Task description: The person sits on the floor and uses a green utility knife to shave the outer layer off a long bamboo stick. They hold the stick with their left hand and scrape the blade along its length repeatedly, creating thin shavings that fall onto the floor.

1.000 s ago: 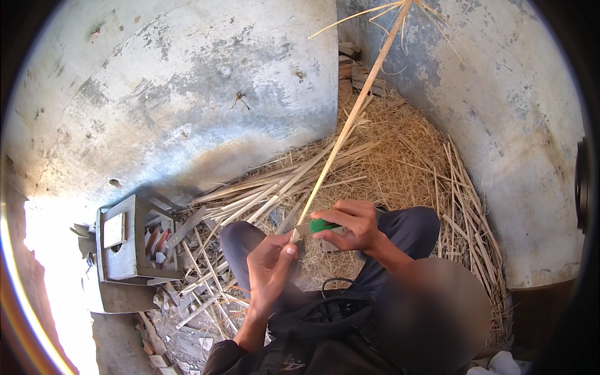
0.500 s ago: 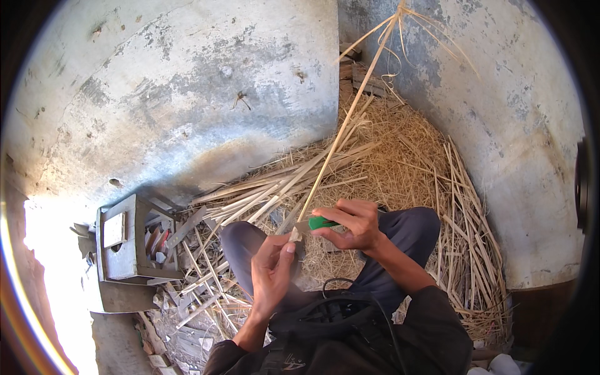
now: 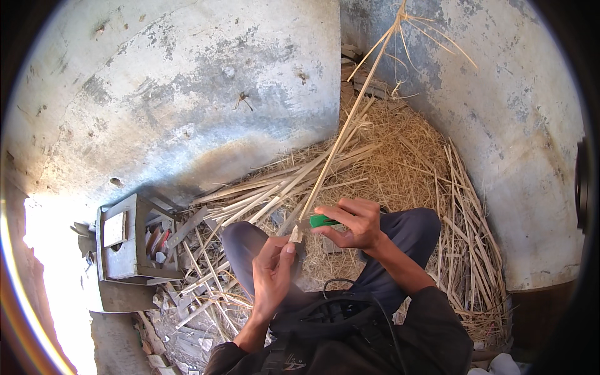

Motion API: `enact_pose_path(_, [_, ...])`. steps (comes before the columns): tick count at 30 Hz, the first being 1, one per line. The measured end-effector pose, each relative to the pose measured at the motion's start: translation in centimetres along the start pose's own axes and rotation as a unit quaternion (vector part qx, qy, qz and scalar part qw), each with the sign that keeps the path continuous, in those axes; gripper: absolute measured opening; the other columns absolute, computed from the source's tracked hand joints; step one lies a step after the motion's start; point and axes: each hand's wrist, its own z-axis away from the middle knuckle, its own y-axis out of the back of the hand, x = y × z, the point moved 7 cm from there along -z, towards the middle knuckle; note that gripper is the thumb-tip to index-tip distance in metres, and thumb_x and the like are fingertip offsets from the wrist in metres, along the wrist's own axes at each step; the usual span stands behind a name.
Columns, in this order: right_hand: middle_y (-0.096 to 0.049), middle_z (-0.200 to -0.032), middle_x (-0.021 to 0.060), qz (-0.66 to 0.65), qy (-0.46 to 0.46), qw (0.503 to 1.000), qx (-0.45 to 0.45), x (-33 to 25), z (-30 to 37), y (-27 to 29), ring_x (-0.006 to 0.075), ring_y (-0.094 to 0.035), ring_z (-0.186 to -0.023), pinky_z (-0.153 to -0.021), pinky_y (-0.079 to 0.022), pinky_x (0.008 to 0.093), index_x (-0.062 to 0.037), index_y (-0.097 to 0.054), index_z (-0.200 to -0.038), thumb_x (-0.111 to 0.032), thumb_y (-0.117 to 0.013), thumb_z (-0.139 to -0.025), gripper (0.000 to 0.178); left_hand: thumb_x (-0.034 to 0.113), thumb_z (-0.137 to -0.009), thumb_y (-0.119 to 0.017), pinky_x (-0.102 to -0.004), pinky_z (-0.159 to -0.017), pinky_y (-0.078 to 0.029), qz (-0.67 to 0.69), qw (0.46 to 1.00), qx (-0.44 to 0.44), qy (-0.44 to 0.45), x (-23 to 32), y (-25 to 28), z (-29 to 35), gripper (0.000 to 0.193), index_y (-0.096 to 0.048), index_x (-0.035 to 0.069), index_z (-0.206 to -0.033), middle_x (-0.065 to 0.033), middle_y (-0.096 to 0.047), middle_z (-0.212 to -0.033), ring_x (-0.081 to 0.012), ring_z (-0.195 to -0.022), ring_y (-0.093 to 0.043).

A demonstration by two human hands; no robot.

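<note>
Right hand [image 3: 357, 225] angled left, gripping green handle [image 3: 321, 221].

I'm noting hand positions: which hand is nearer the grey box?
Left: the left hand is right of the grey box, well apart; the right hand, holding a green tool, is farther right.

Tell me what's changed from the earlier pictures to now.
The strip has come toward the person, its curls now lower in view. Nothing was visibly taken hold of or let go: the left hand still pinches the pale piece, the right hand the green handle. The box stayed put.
</note>
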Motion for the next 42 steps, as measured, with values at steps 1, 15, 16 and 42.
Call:
enact_pose_path(1, [-0.063, -0.067, -0.0022, 0.004, -0.002, 1.0, 0.001, 0.0, -0.1, 0.1, 0.013, -0.055, -0.051, -0.048, -0.042, 0.0294, -0.0144, -0.084, -0.107, -0.043, -0.092, -0.08, 0.04, 0.014, -0.112, -0.06, -0.0219, -0.069, -0.041, 0.004, 1.0, 0.002, -0.001, 0.0, -0.1, 0.0, 0.015, -0.064, 0.0, -0.11, 0.001, -0.061, -0.085, -0.0042, -0.078, -0.049])
enact_pose_path(15, [-0.061, -0.066, -0.0006, 0.025, -0.029, 0.999, -0.004, 0.3, -0.2, 0.1, 0.0146, -0.054, -0.051, -0.048, -0.043, 0.0301, -0.0143, -0.085, -0.106, -0.04, -0.092, -0.08, 0.037, 0.017, -0.111, -0.062, -0.0245, -0.056, -0.029, -0.046, 0.998, 0.028, -0.025, -1.0, 0.5, -0.5, 0.02, -0.066, -0.002, -0.107, 0.0055, -0.053, -0.072, -0.0019, -0.067, -0.039])
enact_pose_path(16, [-0.063, -0.067, -0.0011, 0.031, -0.031, 0.999, -0.003, 0.3, -0.2, 0.1, 0.0146, -0.056, -0.051, -0.048, -0.043, 0.0304, -0.0149, -0.084, -0.104, -0.041, -0.092, -0.081, 0.036, 0.017, -0.111, -0.062, -0.0247, -0.056, -0.029, -0.048, 0.998, 0.03, -0.027, -1.0, 0.4, -0.5, 0.02, -0.066, -0.002, -0.107, 0.0055, -0.052, -0.072, -0.002, -0.067, -0.039])
enact_pose_path(42, [-0.076, -0.08, 0.0099, 0.015, -0.156, 0.987, 0.025, 5.0, -0.9, 1.3, 0.0208, -0.074, -0.067, -0.058, -0.055, 0.0318, -0.0029, -0.083, -0.101, -0.026, -0.09, -0.086, 0.029, 0.014, -0.11, -0.061, -0.0279, -0.054, -0.026, -0.103, 0.994, 0.032, 0.019, -2.4, 1.7, 1.7, 0.017, -0.066, -0.001, -0.105, 0.0048, -0.048, -0.067, -0.003, -0.064, -0.036])
